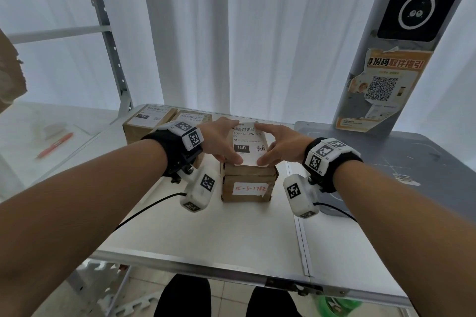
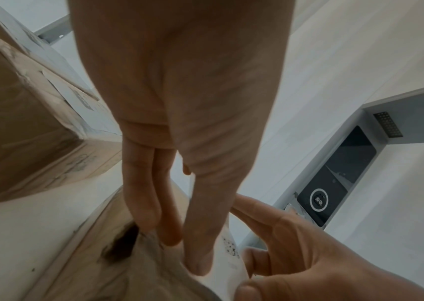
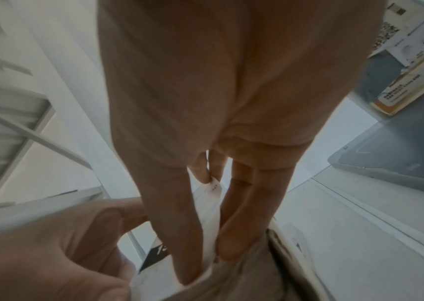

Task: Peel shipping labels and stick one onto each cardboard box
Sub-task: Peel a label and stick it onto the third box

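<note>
The left hand hid part of the back boxes. The small print on the label was too tiny to read.

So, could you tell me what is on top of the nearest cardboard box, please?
A white shipping label lies on the box, with the left hand and right hand touching its side edges. The box top beneath is covered.
</note>
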